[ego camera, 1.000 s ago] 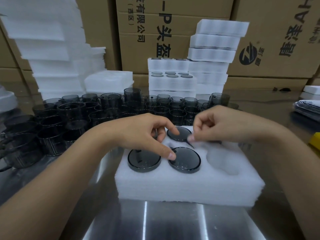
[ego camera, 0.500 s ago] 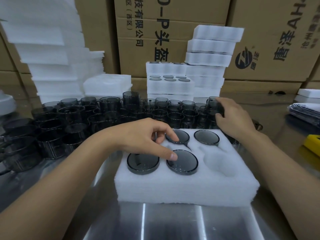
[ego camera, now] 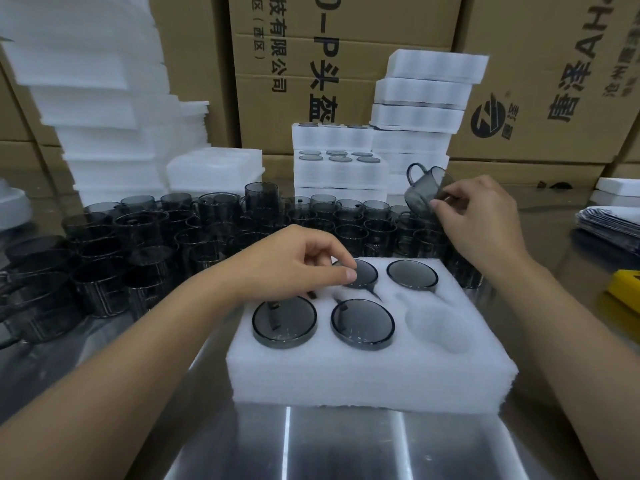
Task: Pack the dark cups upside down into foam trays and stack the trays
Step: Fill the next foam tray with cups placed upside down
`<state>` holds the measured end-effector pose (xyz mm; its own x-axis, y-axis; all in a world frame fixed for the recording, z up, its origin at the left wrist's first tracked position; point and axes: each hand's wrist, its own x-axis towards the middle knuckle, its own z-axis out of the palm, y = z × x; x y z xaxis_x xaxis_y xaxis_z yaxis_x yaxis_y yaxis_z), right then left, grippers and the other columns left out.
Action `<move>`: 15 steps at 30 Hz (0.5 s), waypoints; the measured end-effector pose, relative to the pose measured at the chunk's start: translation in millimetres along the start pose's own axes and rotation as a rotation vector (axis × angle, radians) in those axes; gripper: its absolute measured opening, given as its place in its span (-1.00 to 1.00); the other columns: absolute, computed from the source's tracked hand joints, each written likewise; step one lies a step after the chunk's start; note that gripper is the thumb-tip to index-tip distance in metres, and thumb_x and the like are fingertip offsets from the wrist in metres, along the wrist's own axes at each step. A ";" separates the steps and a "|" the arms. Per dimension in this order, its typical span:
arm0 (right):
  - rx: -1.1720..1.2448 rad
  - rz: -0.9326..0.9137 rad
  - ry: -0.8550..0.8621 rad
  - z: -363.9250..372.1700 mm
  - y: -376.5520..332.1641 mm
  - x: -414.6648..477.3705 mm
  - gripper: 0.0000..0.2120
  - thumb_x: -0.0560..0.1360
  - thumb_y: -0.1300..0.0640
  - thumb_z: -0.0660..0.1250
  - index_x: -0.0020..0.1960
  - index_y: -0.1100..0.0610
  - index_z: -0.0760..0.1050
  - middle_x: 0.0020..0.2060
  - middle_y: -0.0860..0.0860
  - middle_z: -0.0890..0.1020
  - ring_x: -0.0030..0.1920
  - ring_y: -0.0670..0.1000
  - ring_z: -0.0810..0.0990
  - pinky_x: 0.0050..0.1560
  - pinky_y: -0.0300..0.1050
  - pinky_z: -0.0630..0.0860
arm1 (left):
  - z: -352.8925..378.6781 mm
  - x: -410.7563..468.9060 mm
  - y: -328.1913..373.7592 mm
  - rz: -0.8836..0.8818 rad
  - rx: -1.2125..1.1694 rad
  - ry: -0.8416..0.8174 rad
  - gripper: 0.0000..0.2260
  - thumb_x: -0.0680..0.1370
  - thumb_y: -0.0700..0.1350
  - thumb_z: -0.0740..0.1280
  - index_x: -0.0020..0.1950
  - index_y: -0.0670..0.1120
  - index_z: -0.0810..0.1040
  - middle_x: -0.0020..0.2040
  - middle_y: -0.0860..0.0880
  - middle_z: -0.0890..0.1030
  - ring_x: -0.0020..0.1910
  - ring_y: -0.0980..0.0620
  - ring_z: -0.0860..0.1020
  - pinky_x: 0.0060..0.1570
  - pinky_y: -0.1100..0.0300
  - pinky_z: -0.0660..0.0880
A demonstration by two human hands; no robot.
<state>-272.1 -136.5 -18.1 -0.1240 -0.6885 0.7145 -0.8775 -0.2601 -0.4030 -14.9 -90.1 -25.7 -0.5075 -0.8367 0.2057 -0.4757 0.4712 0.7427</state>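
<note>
Right hand (ego camera: 485, 220) has lifted cup (ego camera: 424, 190) off pile (ego camera: 207, 230) behind foam tray (ego camera: 374, 379), pinching rim. Left hand (ego camera: 287, 265) curled over tray's rear-left pocket, hiding it; grasp unclear.

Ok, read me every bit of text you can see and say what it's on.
"技有限公司" and "(西区)": middle cardboard box.
"-P头盔": same box, larger print.
"唐泽AH", cut off: right cardboard box, beside a round logo.
Small print at that box's edge: too blurred to read.
</note>
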 end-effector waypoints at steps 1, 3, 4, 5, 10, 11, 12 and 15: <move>0.035 -0.005 -0.006 -2.2 -6.4 -1.8 -0.87 0.51 0.08 0.38 -0.01 0.12 0.59 -0.06 0.00 0.49 -0.08 0.03 0.51 -0.05 -0.16 0.37 | 1.2 0.8 -0.6 0.009 -0.021 0.032 -0.94 0.47 0.01 0.43 -0.08 0.11 0.66 -0.34 0.12 0.55 -0.34 0.19 0.49 -0.28 0.36 0.42; 0.114 -0.019 -0.039 -4.8 -21.7 -7.4 -0.94 0.49 0.06 0.39 -0.10 0.04 0.55 -0.09 -0.05 0.49 -0.13 -0.03 0.52 -0.08 -0.20 0.40 | 3.1 1.8 -2.0 0.012 -0.071 0.106 -0.94 0.49 -0.04 0.42 -0.05 0.09 0.65 -0.36 0.15 0.55 -0.37 0.22 0.48 -0.32 0.42 0.40; 0.153 -0.033 -0.061 -5.1 -29.8 -10.9 -0.94 0.49 0.07 0.40 -0.12 0.03 0.54 -0.10 -0.05 0.49 -0.15 -0.06 0.52 -0.09 -0.23 0.41 | 3.4 2.6 -2.5 0.003 -0.113 0.147 -0.92 0.50 -0.06 0.41 -0.02 0.06 0.64 -0.36 0.14 0.56 -0.39 0.23 0.49 -0.34 0.43 0.40; 0.198 -0.048 -0.085 -4.3 -37.7 -14.8 -0.93 0.48 0.08 0.41 -0.14 0.03 0.53 -0.11 -0.04 0.51 -0.15 -0.06 0.52 -0.08 -0.23 0.41 | 3.2 3.7 -3.0 -0.014 -0.169 0.186 -0.89 0.51 -0.09 0.40 0.03 0.03 0.62 -0.35 0.12 0.58 -0.40 0.22 0.50 -0.36 0.43 0.41; 0.394 -0.151 -0.192 1.5 -64.6 -35.1 -0.92 0.45 0.16 0.45 -0.15 0.08 0.54 -0.12 0.01 0.54 -0.10 0.02 0.55 0.02 -0.09 0.48 | -1.7 8.6 -3.2 -0.110 -0.523 0.302 -0.79 0.55 -0.17 0.34 0.16 0.02 0.48 -0.18 -0.05 0.71 -0.24 0.09 0.66 -0.26 0.31 0.55; 0.416 -0.179 -0.223 1.9 -66.2 -37.4 -0.92 0.44 0.18 0.45 -0.15 0.08 0.55 -0.11 0.02 0.55 -0.09 0.03 0.56 0.04 -0.06 0.50 | -2.3 9.3 -3.3 -0.120 -0.577 0.316 -0.80 0.55 -0.17 0.34 0.15 0.03 0.47 -0.17 -0.07 0.71 -0.21 0.05 0.68 -0.26 0.31 0.56; 0.429 -0.203 -0.253 1.9 -66.6 -39.1 -0.91 0.44 0.19 0.45 -0.14 0.07 0.55 -0.10 0.02 0.54 -0.09 0.03 0.57 0.05 -0.04 0.52 | -2.8 9.5 -3.7 -0.128 -0.610 0.327 -0.80 0.55 -0.16 0.34 0.16 0.01 0.48 -0.17 -0.06 0.71 -0.17 0.02 0.68 -0.26 0.30 0.56; 0.434 -0.243 -0.300 2.6 -63.8 -39.8 -0.88 0.43 0.18 0.47 -0.15 0.03 0.54 -0.07 -0.02 0.52 -0.07 -0.02 0.56 0.07 -0.05 0.53 | -3.0 11.1 -6.5 -0.142 -0.601 0.335 -0.76 0.54 -0.17 0.35 0.21 -0.08 0.52 -0.07 -0.07 0.71 -0.06 -0.01 0.68 -0.22 0.31 0.56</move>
<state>-210.0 -94.3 -22.3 0.2496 -0.7199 0.6477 -0.5866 -0.6446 -0.4904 -15.3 -103.3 -26.3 -0.1754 -0.9652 0.1939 0.0072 0.1957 0.9806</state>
